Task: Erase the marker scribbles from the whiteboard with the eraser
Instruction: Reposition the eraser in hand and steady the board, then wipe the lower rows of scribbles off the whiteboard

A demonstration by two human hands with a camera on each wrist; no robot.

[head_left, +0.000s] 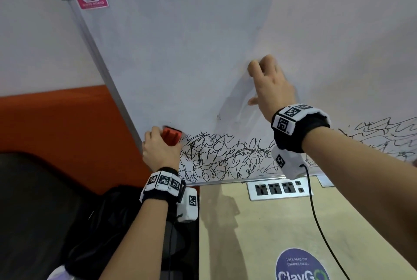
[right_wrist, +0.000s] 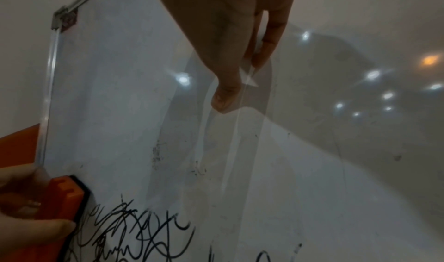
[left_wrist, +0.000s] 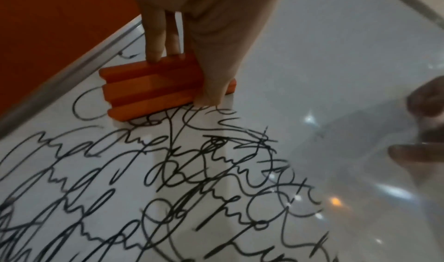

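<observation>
A whiteboard [head_left: 180,53] in a metal frame leans against the wall. Black marker scribbles [head_left: 225,157] cover a band along its bottom edge; the area above is wiped. My left hand [head_left: 160,146] grips an orange eraser [head_left: 172,136] and presses it on the board near the left frame, at the upper edge of the scribbles [left_wrist: 168,171]. In the left wrist view the eraser [left_wrist: 149,91] is pinched between fingers and thumb. My right hand [head_left: 268,85] lies with spread fingers flat against the wiped board, above and right of the eraser [right_wrist: 65,199].
A beige tabletop [head_left: 259,234] lies below the board with a socket strip [head_left: 277,189] and a round blue sticker [head_left: 300,266]. A black cable [head_left: 316,212] runs from my right wrist. A dark bag [head_left: 101,223] sits at the lower left before an orange wall panel [head_left: 56,133].
</observation>
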